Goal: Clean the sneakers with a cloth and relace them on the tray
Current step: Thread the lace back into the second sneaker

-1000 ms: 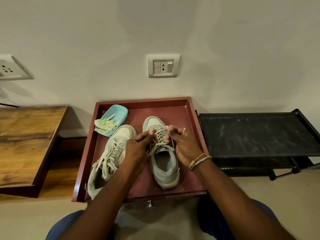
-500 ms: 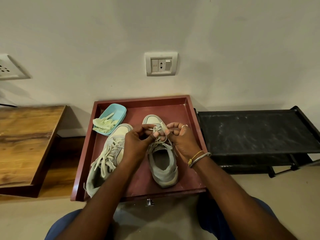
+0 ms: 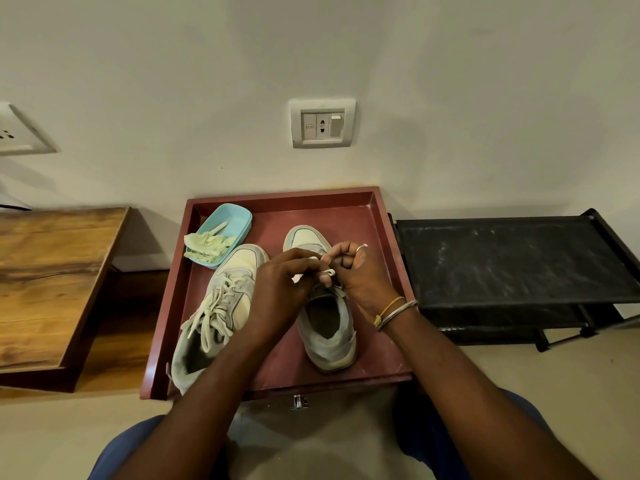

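Your left hand point(image 3: 280, 289) and right hand point(image 3: 360, 277) pinch the lace point(image 3: 329, 271) in curled fingers point(image 3: 341, 251) over the right sneaker point(image 3: 332, 348), mid-tray point(image 3: 277, 197); a slipped pinch likely frees the end from its eyelet, and a hard tug drags the shoe.

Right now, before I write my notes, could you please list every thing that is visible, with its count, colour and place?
tray: one, dark red, on the floor against the wall
left sneaker: one, grey and off-white, in the tray, laces loose
right sneaker: one, same colours, in the tray beside it
dish: one, light blue, tray's far left corner
cloth: one, pale green, in the dish
lace: one, white, above the right sneaker
switch plate: one, white, wall above the tray
socket plate: one, white, wall at left edge
table: one, brown wood, left of the tray
rack: one, black, right of the tray
left hand: pinches the lace
right hand: pinches the lace
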